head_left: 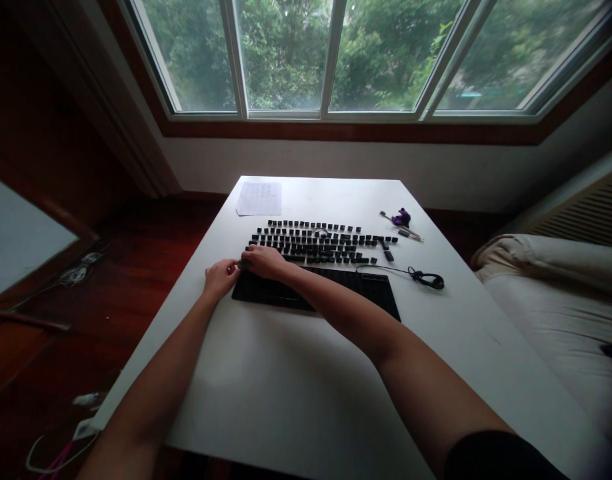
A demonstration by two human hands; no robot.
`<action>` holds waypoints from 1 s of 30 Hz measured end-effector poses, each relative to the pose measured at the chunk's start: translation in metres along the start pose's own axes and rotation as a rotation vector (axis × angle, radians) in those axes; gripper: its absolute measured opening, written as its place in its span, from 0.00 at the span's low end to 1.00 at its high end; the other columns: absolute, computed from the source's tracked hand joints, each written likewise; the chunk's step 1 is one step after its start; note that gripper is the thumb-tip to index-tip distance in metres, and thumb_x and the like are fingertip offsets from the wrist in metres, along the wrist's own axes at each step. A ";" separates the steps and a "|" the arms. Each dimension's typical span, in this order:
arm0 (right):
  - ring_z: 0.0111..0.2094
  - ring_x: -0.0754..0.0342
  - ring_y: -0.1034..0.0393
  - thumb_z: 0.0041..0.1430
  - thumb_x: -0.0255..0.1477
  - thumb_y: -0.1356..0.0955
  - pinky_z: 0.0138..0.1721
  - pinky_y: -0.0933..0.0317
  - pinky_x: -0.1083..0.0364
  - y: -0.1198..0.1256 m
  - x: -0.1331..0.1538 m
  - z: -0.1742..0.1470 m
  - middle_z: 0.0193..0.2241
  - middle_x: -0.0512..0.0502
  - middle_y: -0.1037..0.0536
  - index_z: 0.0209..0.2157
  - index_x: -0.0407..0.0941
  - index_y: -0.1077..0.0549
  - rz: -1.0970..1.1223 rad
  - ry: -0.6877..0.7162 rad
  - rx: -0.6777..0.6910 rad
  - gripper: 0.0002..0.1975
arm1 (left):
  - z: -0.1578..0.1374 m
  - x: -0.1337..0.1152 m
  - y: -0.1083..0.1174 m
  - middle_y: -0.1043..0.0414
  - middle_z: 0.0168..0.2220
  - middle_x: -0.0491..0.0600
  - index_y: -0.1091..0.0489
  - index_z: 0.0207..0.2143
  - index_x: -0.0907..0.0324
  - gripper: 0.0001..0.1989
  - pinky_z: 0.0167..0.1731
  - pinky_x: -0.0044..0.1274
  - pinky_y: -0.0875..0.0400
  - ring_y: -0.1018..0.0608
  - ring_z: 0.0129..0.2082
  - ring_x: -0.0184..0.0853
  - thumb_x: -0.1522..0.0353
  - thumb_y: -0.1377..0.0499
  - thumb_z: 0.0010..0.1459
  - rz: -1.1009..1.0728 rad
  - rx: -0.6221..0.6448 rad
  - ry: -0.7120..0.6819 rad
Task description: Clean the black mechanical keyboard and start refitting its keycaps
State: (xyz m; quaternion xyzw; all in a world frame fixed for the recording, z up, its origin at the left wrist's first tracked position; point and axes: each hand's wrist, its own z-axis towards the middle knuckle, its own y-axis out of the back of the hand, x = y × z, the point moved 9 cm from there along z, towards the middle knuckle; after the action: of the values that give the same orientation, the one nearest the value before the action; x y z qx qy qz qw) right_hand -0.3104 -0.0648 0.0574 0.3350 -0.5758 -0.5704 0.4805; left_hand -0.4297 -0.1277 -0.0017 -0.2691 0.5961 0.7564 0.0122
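Hands (220,279) (265,261) at keyboard (281,292) corner, perhaps around something small (243,265)

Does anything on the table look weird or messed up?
Yes: lots of little black keycaps sit in rows on the white table, just beyond the black keyboard. That looks odd because keycaps usually sit on a keyboard. I see no spill.
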 end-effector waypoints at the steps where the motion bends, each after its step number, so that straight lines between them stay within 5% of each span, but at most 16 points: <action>1: 0.44 0.49 0.27 0.66 0.34 0.35 0.34 0.42 0.57 -0.001 0.000 0.000 0.48 0.43 0.25 0.51 0.48 0.26 -0.007 0.012 0.015 0.14 | 0.000 -0.001 0.002 0.23 0.38 0.45 0.27 0.50 0.51 0.16 0.39 0.28 0.42 0.25 0.39 0.38 0.60 0.43 0.61 -0.015 -0.016 0.002; 10: 0.43 0.49 0.27 0.60 0.28 0.33 0.35 0.44 0.57 0.008 -0.026 -0.031 0.45 0.45 0.23 0.47 0.48 0.23 -0.001 0.018 0.071 0.13 | -0.004 -0.010 0.000 0.25 0.44 0.48 0.28 0.57 0.42 0.20 0.45 0.31 0.38 0.27 0.46 0.42 0.65 0.46 0.64 0.042 -0.031 -0.058; 23: 0.41 0.52 0.28 0.62 0.27 0.32 0.38 0.42 0.57 0.019 -0.109 -0.157 0.45 0.44 0.23 0.51 0.49 0.24 0.059 -0.150 0.062 0.16 | -0.007 -0.011 -0.006 0.24 0.46 0.47 0.27 0.56 0.43 0.22 0.46 0.33 0.38 0.27 0.47 0.42 0.69 0.47 0.63 0.010 -0.064 -0.060; 30: 0.39 0.51 0.28 0.64 0.33 0.33 0.34 0.45 0.57 0.030 -0.087 -0.138 0.45 0.44 0.24 0.47 0.49 0.24 -0.078 -0.180 0.078 0.12 | -0.008 -0.018 -0.009 0.25 0.46 0.49 0.27 0.53 0.47 0.20 0.45 0.33 0.38 0.26 0.47 0.43 0.70 0.49 0.64 0.014 -0.124 -0.079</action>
State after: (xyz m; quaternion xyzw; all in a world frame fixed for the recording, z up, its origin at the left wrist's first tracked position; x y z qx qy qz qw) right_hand -0.1489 -0.0265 0.0566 0.3229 -0.6252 -0.5935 0.3907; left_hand -0.4079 -0.1271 -0.0032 -0.2351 0.5490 0.8020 0.0139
